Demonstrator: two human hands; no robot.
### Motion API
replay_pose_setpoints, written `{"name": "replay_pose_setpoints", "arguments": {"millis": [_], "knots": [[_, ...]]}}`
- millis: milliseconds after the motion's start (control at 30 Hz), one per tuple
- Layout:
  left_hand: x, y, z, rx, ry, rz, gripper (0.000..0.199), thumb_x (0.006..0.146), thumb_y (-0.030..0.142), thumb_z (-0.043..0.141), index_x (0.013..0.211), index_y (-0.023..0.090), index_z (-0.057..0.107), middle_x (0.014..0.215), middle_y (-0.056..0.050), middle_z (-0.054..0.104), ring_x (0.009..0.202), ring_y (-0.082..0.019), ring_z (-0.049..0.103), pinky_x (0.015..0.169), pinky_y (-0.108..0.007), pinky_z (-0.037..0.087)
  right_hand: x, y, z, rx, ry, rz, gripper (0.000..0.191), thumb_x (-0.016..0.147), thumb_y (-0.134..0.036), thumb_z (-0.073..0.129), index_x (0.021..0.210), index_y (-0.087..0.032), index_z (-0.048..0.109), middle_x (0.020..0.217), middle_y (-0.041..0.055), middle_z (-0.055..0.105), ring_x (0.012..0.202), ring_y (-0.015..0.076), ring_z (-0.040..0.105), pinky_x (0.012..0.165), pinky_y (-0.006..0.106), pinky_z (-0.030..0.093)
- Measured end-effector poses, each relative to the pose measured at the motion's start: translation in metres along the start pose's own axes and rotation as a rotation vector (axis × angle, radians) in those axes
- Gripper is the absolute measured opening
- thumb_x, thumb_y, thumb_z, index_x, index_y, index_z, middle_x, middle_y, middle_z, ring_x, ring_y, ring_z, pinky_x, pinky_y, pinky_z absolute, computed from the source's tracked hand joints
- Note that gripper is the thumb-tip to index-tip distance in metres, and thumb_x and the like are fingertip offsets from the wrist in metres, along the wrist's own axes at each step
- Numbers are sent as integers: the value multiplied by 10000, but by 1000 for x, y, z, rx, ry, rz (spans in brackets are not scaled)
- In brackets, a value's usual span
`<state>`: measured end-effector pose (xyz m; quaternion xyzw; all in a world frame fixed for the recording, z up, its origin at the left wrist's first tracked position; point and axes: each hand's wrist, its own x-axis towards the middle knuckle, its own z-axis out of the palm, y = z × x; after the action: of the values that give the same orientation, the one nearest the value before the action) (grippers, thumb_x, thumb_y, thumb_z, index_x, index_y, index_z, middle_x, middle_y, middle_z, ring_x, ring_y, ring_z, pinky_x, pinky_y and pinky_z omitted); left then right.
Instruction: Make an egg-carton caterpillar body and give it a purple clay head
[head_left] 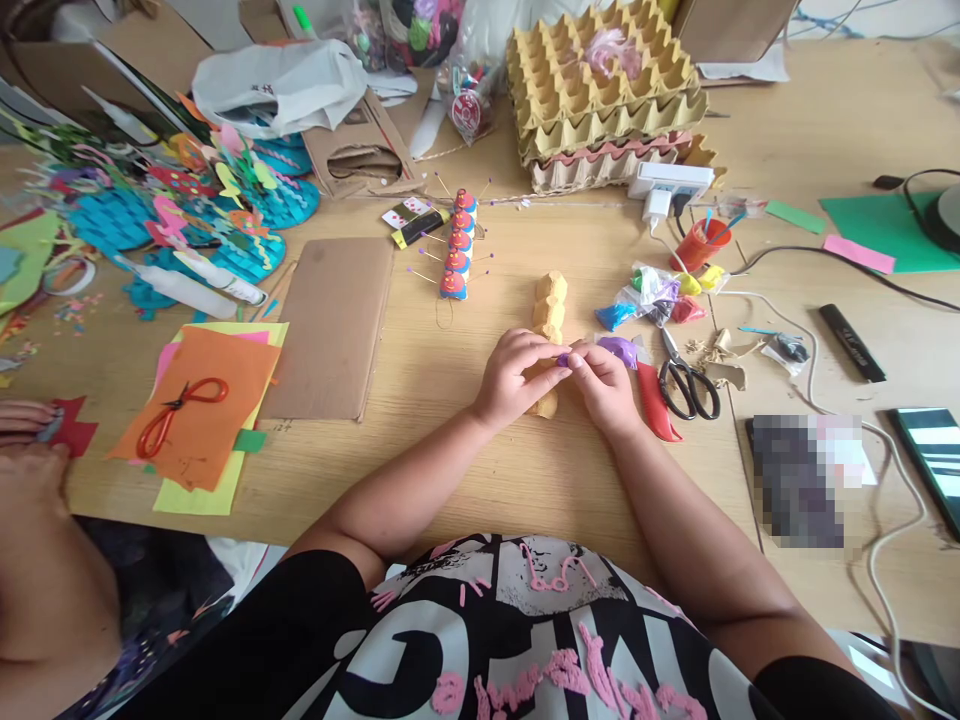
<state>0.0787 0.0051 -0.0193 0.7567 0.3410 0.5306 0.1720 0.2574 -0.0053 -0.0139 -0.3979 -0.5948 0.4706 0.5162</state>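
Note:
My left hand (517, 375) and my right hand (606, 387) meet over the wooden table, their fingertips pinching a small bit of purple clay (563, 360) between them. Beneath and behind them lies a yellow-orange bumpy strip (551, 300), partly covered by my left hand. Beyond it to the left stands a finished-looking blue and red caterpillar figure (459, 245) with pins sticking out at its sides. Just right of my right hand is a larger lump of purple clay (619, 350), with a red piece (658, 403) and black scissors (686, 385) beside it.
Egg trays (607, 90) are stacked at the back, near a power strip (671, 180) and an orange cup (701, 245). Cardboard (330, 325), coloured sheets (202, 400) and red-handled scissors (180, 408) lie left. Another person's hand (30, 440) is at far left. A phone (930, 460) lies right.

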Motion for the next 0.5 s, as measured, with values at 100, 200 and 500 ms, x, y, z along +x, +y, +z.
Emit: {"name": "replay_pose_setpoints", "arguments": {"millis": [100,200,500], "knots": [[0,-2,0,32,-13,-38,243,1023,458,710,1101,257,823,960,-47,813,949,-199,718,930,-401,558,0,3,0,-4,7,-3,518,967,-729,658,768,-251,685,789,24,693,790,209,628,805,388,530],[0,-2,-1,44,-5,-44,237,1042,444,684,1070,256,825,951,-43,815,942,-194,720,927,-396,558,1,5,-1,-10,10,-14,570,975,-773,598,742,-258,670,780,31,690,804,227,638,832,416,548],[-1,5,2,-11,79,-134,301,1078,448,624,908,222,727,884,-29,771,881,-176,694,884,-358,554,0,-1,1,-60,-42,-4,520,955,-726,679,791,-233,693,782,26,690,760,191,621,764,361,516]]}}
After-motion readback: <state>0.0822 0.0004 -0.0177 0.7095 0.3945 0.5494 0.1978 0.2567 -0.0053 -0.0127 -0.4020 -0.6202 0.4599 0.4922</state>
